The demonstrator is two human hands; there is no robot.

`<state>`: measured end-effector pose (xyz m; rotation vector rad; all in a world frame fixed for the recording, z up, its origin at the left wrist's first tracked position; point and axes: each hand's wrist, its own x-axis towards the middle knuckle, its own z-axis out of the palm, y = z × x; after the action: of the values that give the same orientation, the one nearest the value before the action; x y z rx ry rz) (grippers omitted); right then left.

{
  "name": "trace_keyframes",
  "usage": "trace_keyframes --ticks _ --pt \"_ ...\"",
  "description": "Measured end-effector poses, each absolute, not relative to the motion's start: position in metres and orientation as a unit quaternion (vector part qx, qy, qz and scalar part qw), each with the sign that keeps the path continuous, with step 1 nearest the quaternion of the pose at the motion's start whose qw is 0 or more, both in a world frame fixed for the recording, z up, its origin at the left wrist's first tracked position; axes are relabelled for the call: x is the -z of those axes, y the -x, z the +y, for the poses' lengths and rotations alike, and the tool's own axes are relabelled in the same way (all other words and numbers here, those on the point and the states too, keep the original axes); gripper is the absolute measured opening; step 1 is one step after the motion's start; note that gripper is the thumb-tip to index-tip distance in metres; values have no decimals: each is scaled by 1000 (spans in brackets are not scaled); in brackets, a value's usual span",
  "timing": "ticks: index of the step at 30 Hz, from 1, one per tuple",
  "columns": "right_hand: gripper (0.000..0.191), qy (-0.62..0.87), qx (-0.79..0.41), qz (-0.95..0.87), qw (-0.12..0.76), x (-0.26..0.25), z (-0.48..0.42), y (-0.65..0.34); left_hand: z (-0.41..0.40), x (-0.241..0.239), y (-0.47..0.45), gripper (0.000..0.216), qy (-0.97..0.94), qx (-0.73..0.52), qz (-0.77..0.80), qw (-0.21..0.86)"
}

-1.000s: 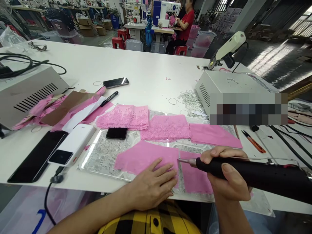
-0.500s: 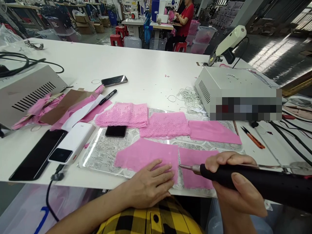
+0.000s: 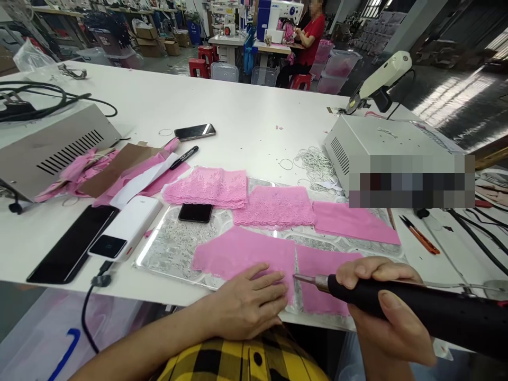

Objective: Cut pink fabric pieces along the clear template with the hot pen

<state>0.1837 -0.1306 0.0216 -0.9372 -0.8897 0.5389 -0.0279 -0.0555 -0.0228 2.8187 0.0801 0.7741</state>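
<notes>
My left hand [image 3: 249,301] lies flat with fingers spread on a pink fabric piece [image 3: 238,253] at the table's near edge. My right hand [image 3: 387,309] is wrapped round a black cutting tool [image 3: 413,309], whose metal tip [image 3: 304,279] touches the seam between that piece and a second pink piece [image 3: 321,262] to its right. Both pieces rest on a clear patterned plate [image 3: 170,246]. Behind them lie two pink lace stacks [image 3: 208,186] [image 3: 273,206] and a plain pink piece [image 3: 353,222].
A small black phone [image 3: 195,212] lies on the plate. To the left are a white power bank [image 3: 127,227], a dark tablet [image 3: 73,248], a marker [image 3: 183,157] and a grey box [image 3: 51,145]. Right: another grey box [image 3: 373,148], orange snips [image 3: 420,238]. A person in red sits far behind.
The tool tip has crept slightly toward me along the gap between the two pink pieces; my left hand stays pressed on the fabric. The view shifted a little.
</notes>
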Motion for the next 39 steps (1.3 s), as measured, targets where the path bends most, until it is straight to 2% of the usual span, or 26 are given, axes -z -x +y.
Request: trace_keyframes --ticks 6,13,19,39 --pt "13 450 -216 -378 780 -27 -120 -184 -55 22 34 27 -957 -274 34 92" --pt "15 445 -169 -368 799 -28 -80 -168 -39 22 75 31 -936 -293 191 49" --pt "15 471 -159 -371 785 -25 -61 -154 -29 22 106 28 -924 -288 251 28" --pt "12 479 -143 -411 762 -23 -55 -153 -30 27 113 26 -912 -306 269 45"
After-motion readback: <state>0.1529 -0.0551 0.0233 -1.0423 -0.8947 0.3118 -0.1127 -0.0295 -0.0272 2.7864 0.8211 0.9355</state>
